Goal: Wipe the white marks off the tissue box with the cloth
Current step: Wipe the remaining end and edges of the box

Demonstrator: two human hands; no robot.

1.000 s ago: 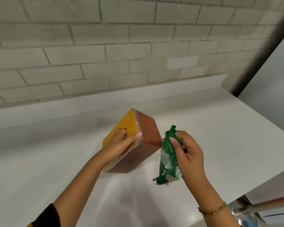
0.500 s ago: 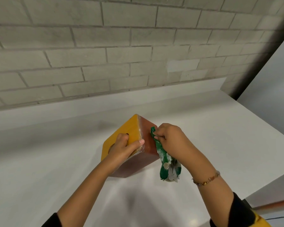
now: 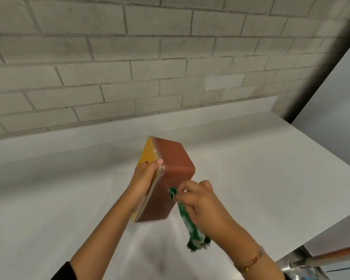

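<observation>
Since half a second ago, your right hand (image 3: 198,201), fisted on the green cloth (image 3: 187,217), slid down the tilted tissue box (image 3: 168,178); left hand (image 3: 144,176) clamps its edge; heavy pressure may twist it free

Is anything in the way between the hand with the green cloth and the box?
Nothing visible. The right hand presses the green cloth against the box's brown side, while the left hand holds the box.

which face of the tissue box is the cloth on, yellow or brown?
The brown side face: the right hand presses the green cloth against its lower part. The yellow face has only the left hand gripping it.
</observation>
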